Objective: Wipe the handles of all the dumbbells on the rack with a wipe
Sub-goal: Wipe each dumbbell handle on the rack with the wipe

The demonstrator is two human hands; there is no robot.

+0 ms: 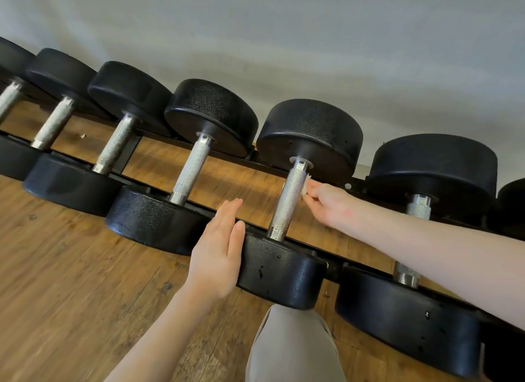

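Note:
Several black dumbbells with knurled silver handles lie side by side on a low black rack (pixel 345 186). My right hand (pixel 326 201) pinches a small white wipe (pixel 305 187) against the right side of the middle dumbbell's handle (pixel 288 201), near its far end. My left hand (pixel 217 251) lies flat, fingers straight, against the left face of that dumbbell's near head (pixel 281 270). To the left is another handle (pixel 191 169); to the right, a handle (pixel 417 209) is partly hidden behind my right forearm.
Wooden floor (pixel 71 282) runs under and in front of the rack. A pale wall (pixel 284 40) stands right behind the dumbbells. My knee in beige trousers (pixel 292 347) is close below the middle dumbbell.

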